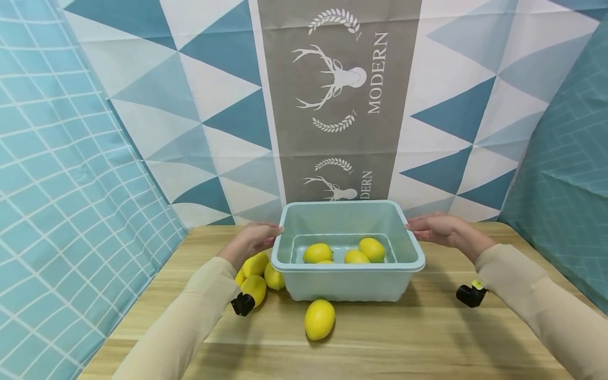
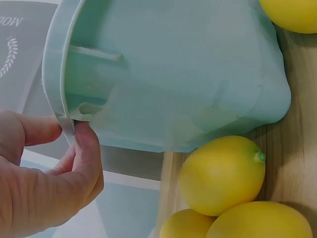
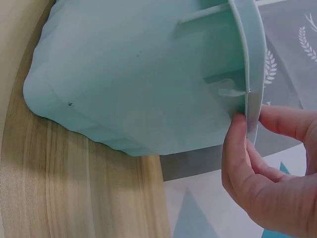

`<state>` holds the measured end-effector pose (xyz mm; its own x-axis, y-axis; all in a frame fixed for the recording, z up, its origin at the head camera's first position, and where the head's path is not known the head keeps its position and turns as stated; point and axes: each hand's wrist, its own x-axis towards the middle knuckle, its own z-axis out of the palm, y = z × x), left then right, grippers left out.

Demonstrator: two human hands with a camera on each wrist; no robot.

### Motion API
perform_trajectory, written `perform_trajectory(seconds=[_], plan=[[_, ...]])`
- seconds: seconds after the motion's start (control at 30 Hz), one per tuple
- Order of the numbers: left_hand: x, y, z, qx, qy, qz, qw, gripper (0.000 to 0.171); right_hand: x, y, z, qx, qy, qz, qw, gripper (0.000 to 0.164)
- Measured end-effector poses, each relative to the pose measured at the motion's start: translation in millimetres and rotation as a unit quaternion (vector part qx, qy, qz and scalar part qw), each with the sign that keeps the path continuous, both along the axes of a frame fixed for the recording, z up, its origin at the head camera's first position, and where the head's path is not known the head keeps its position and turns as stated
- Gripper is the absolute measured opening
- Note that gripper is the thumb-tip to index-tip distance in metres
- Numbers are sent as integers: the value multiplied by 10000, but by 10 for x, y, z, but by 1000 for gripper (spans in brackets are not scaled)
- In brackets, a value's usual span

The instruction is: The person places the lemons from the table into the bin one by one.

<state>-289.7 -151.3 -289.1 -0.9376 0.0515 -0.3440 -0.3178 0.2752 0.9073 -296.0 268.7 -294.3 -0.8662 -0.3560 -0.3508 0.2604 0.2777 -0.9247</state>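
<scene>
The left hand (image 1: 254,237) and right hand (image 1: 438,230) pinch a rectangular plastic basin (image 1: 349,285) between fingers at its rim. Oval lemons (image 1: 372,249) lie inside and at left.

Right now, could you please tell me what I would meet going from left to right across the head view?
Light-blue gridded sheet → left hand → pale teal tub → right hand → darker teal sheet.
</scene>
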Motion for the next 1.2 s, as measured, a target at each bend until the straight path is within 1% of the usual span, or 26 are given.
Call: perform_trajectory(seconds=[0.03, 0.07, 0.13, 0.2, 0.23, 0.27, 0.33, 0.43, 0.47, 0.57, 0.63, 0.73, 0.87, 0.97, 1.07, 1.2], plan=[[9, -4, 2, -104, 76, -60, 9999, 49, -1, -4, 3, -32, -78, -28, 10000, 67], [20, -7, 5, -219, 146, -93, 9996, 48, -5, -4, 3, -101, -181, -57, 9998, 60], [34, -11, 3, -400, 296, -148, 9987, 47, -8, 3, 8, -304, -428, -166, 9985, 42], [46, -15, -8, -487, 427, -207, 9977, 47, -2, 10, 15, -514, -673, -329, 9959, 23], [50, -20, -12, -501, 464, -215, 9974, 48, -4, 13, 19, -583, -753, -342, 9949, 15], [54, -22, -18, -497, 476, -196, 9974, 48, -4, 13, 24, -629, -817, -385, 9939, 9], [63, -26, -33, -464, 481, -200, 9976, 49, 0, 8, 34, -661, -890, -496, 9926, 10], [80, -32, -51, -405, 485, -198, 9978, 52, 7, 4, 40, -620, -880, -515, 9929, 18], [88, -33, -53, -406, 496, -206, 9977, 52, 11, 1, 44, -633, -914, -587, 9921, 19], [118, -54, -38, -373, 653, -245, 9969, 53, 17, 1, 49, -616, -944, -573, 9920, 18], [148, -76, -10, -493, 786, -295, 9952, 53, 22, -10, 60, -588, -929, -568, 9923, 17], [198, -117, 37, -735, 1007, -372, 9915, 54, 25, -40, 82, -477, -837, -575, 9937, 20], [288, -159, 85, -1242, 1249, -516, 9830, 57, 29, -77, 102, -371, -769, -674, 9941, 27], [373, -157, 120, -1684, 1416, -617, 9736, 58, 37, -86, 93, -362, -743, -754, 9937, 30], [444, -143, 140, -2101, 1630, -737, 9612, 59, 48, -93, 83, -383, -733, -847, 9930, 32], [514, -126, 130, -2614, 2025, -887, 9396, 59, 51, -99, 73, -407, -745, -890, 9924, 38]])
